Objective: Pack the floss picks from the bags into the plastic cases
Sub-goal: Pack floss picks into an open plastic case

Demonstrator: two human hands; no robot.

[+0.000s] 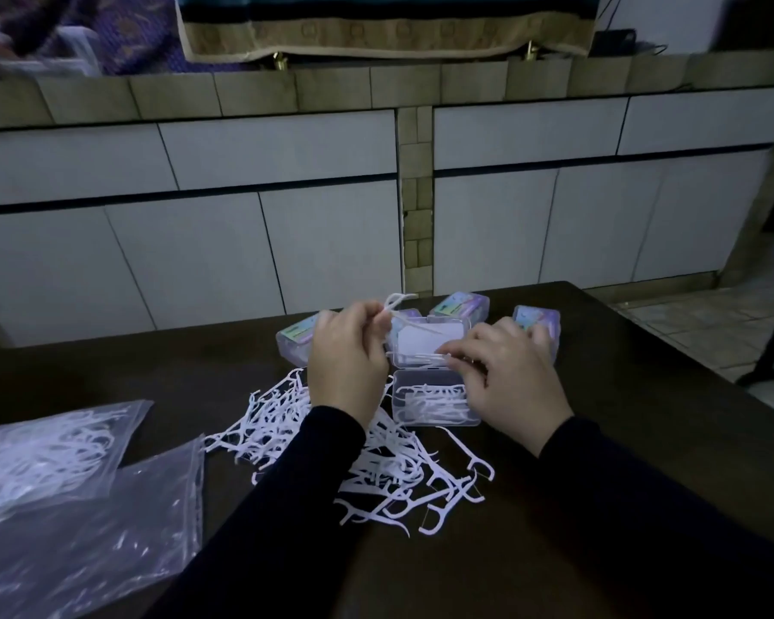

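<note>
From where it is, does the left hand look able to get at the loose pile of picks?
Probably yes: the left hand holds one pick just above the pile, nothing between.

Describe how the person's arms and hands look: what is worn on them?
Both arms are covered by long, dark sleeves, black or nearly black, plain and without visible markings. The left sleeve and the right sleeve both end at the wrist. The left hand and the right hand are bare, with no gloves. No ring, watch or bracelet can be seen in this dim light.
</note>
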